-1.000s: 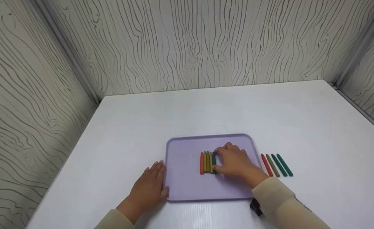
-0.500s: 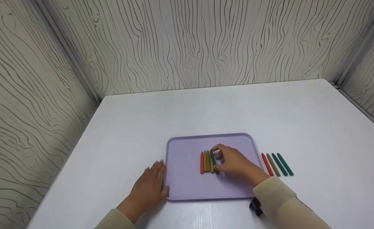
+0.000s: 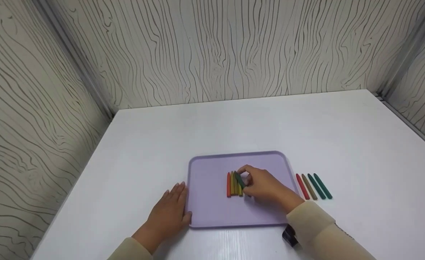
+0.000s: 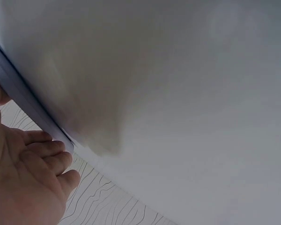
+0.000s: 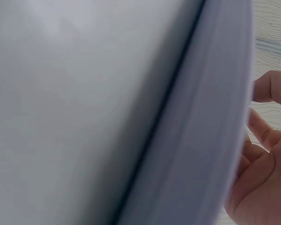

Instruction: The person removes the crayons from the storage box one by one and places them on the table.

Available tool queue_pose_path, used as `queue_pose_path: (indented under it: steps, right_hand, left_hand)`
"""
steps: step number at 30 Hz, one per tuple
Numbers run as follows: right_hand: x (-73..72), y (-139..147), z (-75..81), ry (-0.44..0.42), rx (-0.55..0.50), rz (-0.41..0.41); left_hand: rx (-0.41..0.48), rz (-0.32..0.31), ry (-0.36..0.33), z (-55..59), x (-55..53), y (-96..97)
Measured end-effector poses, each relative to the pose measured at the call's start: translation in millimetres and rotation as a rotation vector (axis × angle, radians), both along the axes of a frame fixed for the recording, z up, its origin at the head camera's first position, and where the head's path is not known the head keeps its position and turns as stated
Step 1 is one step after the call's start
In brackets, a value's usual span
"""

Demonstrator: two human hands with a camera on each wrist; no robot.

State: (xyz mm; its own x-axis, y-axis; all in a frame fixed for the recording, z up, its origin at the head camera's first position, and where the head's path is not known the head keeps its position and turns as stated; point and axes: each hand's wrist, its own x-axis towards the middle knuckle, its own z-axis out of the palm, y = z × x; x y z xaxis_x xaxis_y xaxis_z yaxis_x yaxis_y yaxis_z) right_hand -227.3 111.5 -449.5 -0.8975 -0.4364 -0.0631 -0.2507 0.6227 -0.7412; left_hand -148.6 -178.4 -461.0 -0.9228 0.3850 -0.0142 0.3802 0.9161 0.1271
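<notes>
From where I stand, it is the lean of one dark green, tapered, waxy-looking crayon [image 3: 239, 180] that matters. It sits just below and right of the frame's centre, pinched by the right hand [image 3: 265, 185] — index finger towards its upper end, thumb towards its lower. The hand reaches in from the lower right, so the crayon lies to its left, at the fingertips. Its long axis slants from upper left to lower right, while the row beside it runs nearly straight up the frame: an orange-red crayon [image 3: 228, 185] on the left, two olive-yellow crayons [image 3: 232, 186] next, then a yellow-green crayon [image 3: 241, 193] on the right. The slanting crayon overlaps the right end of that row; whether it touches them I can't tell.

The left hand [image 3: 170, 207] is the farther one — laid flat with straight fingers along the left edge of the pale purple, shallow rectangular tray [image 3: 208, 213], its thumb at the lower left corner, well apart from the crayons.

Right of the tray, on the smooth white bench [image 3: 364, 144], lie a red crayon [image 3: 302, 186], a tan crayon [image 3: 309, 186] and two green crayons [image 3: 316, 186], slanting the same way as the pinched one. The right wrist view shows mostly rim, the crayon hidden.
</notes>
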Motion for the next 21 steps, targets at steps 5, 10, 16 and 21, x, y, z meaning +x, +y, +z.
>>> queue_pose_path:
  steps: [5,10,16,21]
  right_hand:
    - [0.1,4.5,3.2,-0.018,-0.006,-0.018]
    - [-2.8,14.1,7.4,-0.013,-0.008,-0.05]
    - [-6.8,29.0,13.5,0.009,-0.009,-0.08]
    - [-7.0,40.9,17.3,0.029,-0.007,-0.083]
  left_hand:
    - [0.004,0.006,0.008,-0.5,-0.1,0.4]
    - [0.014,0.005,0.016,0.4,1.2,0.5]
    - [0.018,0.001,0.014,1.9,1.4,-0.6]
    - [0.031,0.007,-0.015,1.8,1.9,-1.4]
